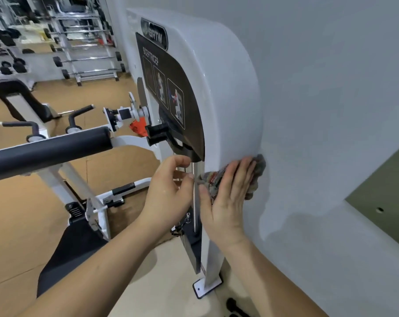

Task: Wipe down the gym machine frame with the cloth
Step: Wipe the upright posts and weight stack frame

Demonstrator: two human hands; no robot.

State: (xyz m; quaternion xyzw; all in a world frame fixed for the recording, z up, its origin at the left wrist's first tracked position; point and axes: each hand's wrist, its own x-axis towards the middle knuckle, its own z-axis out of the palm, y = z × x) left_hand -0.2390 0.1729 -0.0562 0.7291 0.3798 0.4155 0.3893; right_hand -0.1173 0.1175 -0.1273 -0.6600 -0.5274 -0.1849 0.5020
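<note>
My right hand (pixel 228 193) presses the cloth (pixel 259 170) against the machine frame (pixel 228 88), right of centre.
My right fingers lie straight and close together, flat over the mottled cloth at the lower edge of the frame's white curved cover. My left hand (pixel 168 188) sits just left of it, fingers curled at the cloth's end; I cannot tell whether they pinch it.

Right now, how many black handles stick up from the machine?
2. The left handle sits above the long black pad; the right handle stands further right, behind that pad. Others may be hidden.
</note>
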